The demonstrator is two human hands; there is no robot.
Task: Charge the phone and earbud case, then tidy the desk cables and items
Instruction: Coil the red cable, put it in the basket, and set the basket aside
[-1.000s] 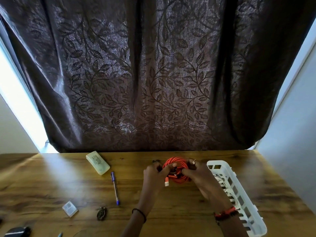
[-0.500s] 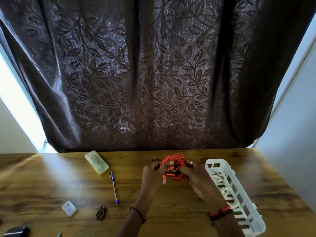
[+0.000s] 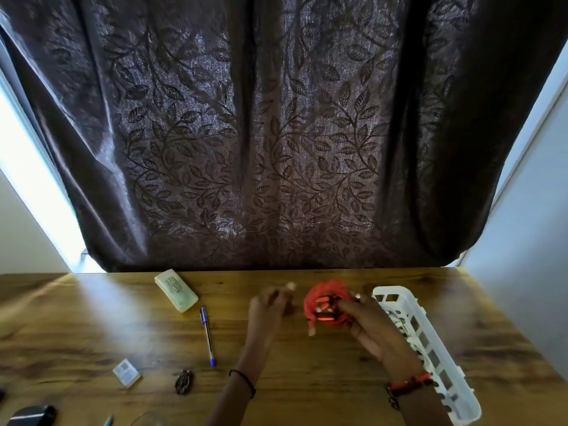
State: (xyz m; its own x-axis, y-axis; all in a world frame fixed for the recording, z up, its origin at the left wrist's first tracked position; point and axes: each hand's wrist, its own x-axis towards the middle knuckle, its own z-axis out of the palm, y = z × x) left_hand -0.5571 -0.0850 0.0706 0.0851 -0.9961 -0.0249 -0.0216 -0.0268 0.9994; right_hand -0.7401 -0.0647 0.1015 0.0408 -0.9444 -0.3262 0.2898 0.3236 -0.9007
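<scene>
Just left of the white basket (image 3: 396, 293), the right hand (image 3: 370, 322) grips the coiled orange cable (image 3: 316, 298) while the blurred left hand (image 3: 270, 305), further left, looks loosely open and empty; tidying cables seems underway, and next the coil likely needs lowering into that basket.

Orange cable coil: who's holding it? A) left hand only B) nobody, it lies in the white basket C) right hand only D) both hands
C: the right hand grips the orange cable coil, while the blurred left hand is apart from it, with bare desk between them.
</scene>
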